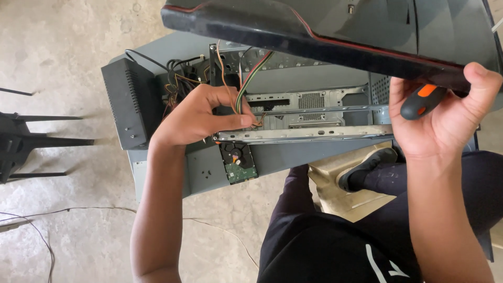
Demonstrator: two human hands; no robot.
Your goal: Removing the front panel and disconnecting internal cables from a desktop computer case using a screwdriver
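Observation:
An opened grey desktop computer case [309, 154] lies on its side on the floor in front of me. My left hand [201, 115] reaches into it and pinches thin coloured wires [246, 86] near the metal drive cage rail [304, 134]. My right hand [445, 118] grips the edge of the black front panel with a red stripe [325, 31], lifted away from the case, and also holds a screwdriver with a black and orange handle [422, 102] in its palm. A bare hard drive [238, 162] with a green circuit board sits under the rail.
A black power supply box [126, 107] with a bundle of cables stands at the case's left end. A black stand with thin legs [26, 144] is at the far left. A thin cable [78, 210] runs over the concrete floor. My shoe [367, 165] rests on cardboard.

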